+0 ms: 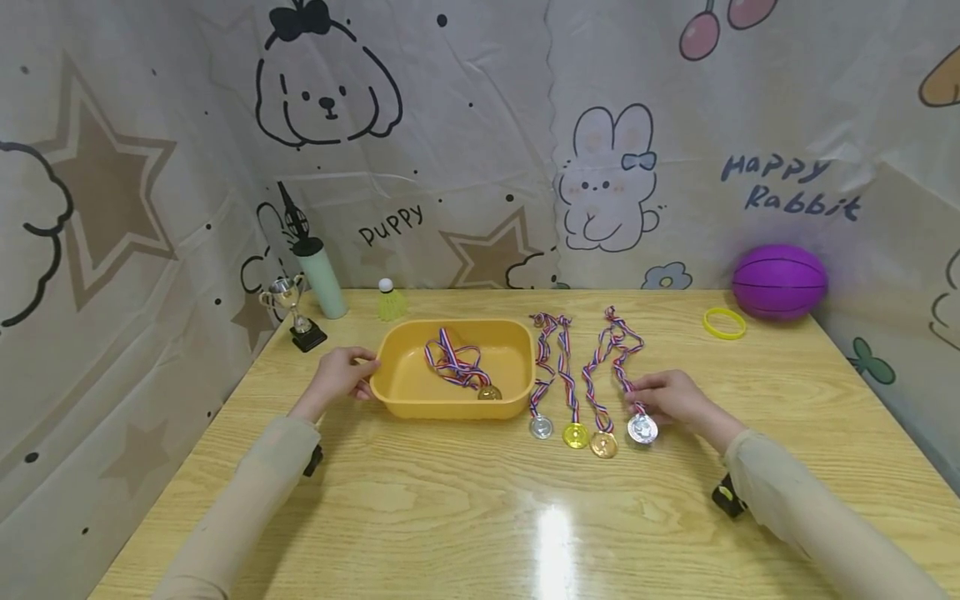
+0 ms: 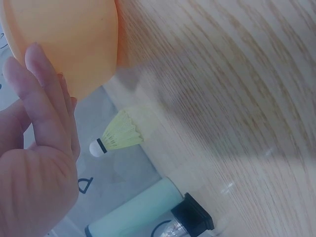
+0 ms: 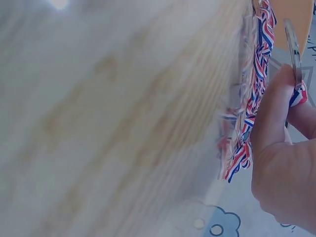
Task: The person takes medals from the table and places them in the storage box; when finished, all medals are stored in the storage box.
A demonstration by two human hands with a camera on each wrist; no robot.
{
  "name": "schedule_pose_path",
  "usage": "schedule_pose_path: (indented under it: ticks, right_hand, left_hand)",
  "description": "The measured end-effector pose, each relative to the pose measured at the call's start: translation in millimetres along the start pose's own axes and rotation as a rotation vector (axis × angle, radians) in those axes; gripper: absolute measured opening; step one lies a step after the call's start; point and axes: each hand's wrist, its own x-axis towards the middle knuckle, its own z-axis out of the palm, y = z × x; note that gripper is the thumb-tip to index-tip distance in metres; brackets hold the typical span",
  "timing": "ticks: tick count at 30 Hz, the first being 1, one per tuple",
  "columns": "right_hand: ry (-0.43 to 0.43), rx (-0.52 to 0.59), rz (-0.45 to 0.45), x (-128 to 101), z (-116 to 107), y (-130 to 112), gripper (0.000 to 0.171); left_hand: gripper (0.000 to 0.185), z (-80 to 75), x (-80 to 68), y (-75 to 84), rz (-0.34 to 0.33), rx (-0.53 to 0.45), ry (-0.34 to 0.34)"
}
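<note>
The right hand [image 1: 671, 398] pinches the ribbon of the rightmost silver medal [image 1: 642, 429] lying on the table [image 1: 480, 517]. The left hand [image 1: 341, 375], fingers straight, steadies the yellow tray [image 1: 397, 392]. Probably the medal must be lifted next toward the tray, ribbon kept from tangling.

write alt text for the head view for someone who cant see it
A person's right hand pinches a silver medal, one of four laid in a row on a wooden table. Their left hand touches a yellow tub holding another medal.
</note>
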Motion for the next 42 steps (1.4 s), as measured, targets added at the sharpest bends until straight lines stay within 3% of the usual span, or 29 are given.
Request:
schedule_pose_path:
  ticks: [6,14,19,26,30,37,42]
  right_hand:
    - [0.066,-0.001,-0.035,-2,-4,-1,0.044]
    - [0.044,0.187,-0.018,-5,-15,-21,0.041]
    - [0.078,0.194,-0.055,-9,-23,-40,0.034]
    - [0.11,0.289,-0.114,-13,-36,-75,0.005]
    - [0.127,0.367,-0.167,-14,-40,-96,0.008]
    - [0.168,0.297,-0.241,-15,-30,-133,0.006]
    - [0.168,0.217,-0.26,-8,-6,-170,0.024]
  left_hand:
    - [0.038,0.3,0.9,0.5,0.011,-0.004,0.0]
    - [0.037,0.1,1.7,0.4,0.016,-0.017,0.005]
    - [0.037,0.2,1.3,0.6,0.021,-0.015,0.005]
    - [0.037,0.1,-0.2,0.0,0.027,-0.018,0.006]
    - [0.037,-0.4,-1.7,-0.6,0.021,-0.017,0.003]
    - [0.037,-1.4,-2.1,-2.9,0.021,-0.018,0.005]
    - [0.036,-0.7,1.4,-0.8,0.017,-0.013,-0.004]
